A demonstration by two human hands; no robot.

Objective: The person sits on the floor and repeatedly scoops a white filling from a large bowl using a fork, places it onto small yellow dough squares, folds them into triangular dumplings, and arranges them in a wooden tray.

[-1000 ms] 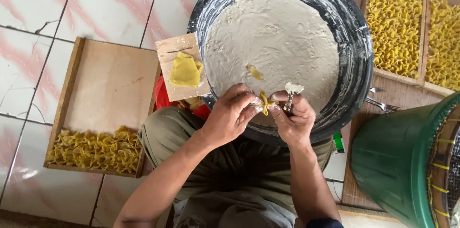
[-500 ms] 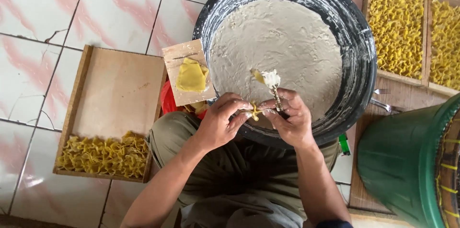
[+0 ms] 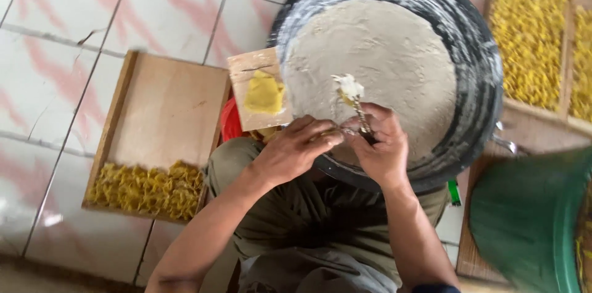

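Seen from above, the right hand (image 3: 381,148) pinched a thin metal scoop (image 3: 359,114) tipped with a pale dab of filling (image 3: 349,86), over a wide black pan (image 3: 475,52) of grey-white paste. The left hand (image 3: 296,148) had its fingertips pressed together on a small yellow wrapper (image 3: 327,136) by the pan's near rim. A modest dab placed centrally would likely fold best.
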